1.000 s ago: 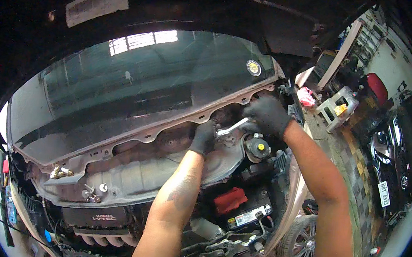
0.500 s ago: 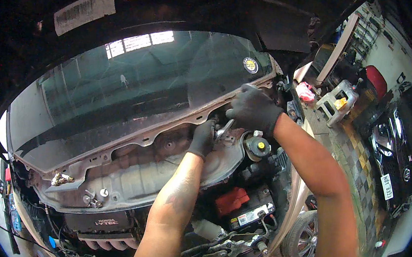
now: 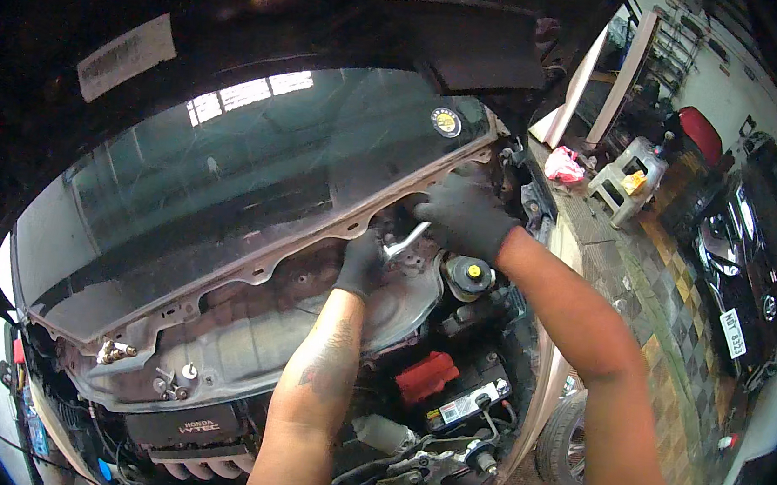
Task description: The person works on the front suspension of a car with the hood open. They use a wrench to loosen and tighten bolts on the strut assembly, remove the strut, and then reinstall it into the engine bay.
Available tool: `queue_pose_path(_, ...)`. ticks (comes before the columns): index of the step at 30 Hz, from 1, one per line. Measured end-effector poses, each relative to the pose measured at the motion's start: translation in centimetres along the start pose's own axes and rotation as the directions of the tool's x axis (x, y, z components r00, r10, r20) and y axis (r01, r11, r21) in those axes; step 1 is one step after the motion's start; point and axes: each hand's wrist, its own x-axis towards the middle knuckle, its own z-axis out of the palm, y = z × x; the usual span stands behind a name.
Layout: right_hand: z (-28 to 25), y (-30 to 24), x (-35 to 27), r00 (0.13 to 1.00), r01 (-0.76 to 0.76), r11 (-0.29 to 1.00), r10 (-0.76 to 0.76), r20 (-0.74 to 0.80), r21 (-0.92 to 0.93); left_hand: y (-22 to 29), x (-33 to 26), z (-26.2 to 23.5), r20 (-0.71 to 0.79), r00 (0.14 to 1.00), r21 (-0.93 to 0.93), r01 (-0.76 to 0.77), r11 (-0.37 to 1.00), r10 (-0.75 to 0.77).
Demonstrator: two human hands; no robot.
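Both hands wear black gloves and work at the far right of the metal cowl panel, below the windshield. My left hand has its fingers closed at the lower end of a silver wrench. The wrench slants up to the right, its upper end close beside my right hand. That hand is curled closed near the windshield's lower edge; its fingertips are hidden, and what they hold cannot be made out. The brake fluid reservoir with a yellow-marked cap sits just below my right hand.
The raised hood hangs overhead. Loose metal parts lie on the cowl's left side, with a brass-coloured fitting nearby. Below my right forearm is the battery with a red cover. A grey stool and a black car stand right.
The view has shifted slightly. My right hand has lowered towards the cowl, and the wrench between the hands has swung to a flatter slant. My left hand stays at its lower end.
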Motion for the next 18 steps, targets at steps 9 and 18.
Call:
queue_pose_path(9,-0.8,-5.5,5.2,0.952,-0.282,0.857,0.305,0.019,0.432,-1.5,0.8,-0.8,-0.068,0.932,-0.408,0.3,0.862,-0.356)
queue_pose_path(18,1.0,-1.4,2.8,0.941,0.086,0.996,-0.079,-0.33,0.008,-1.1,0.0,-3.4,0.048,0.98,0.646,-0.179,0.742,0.194)
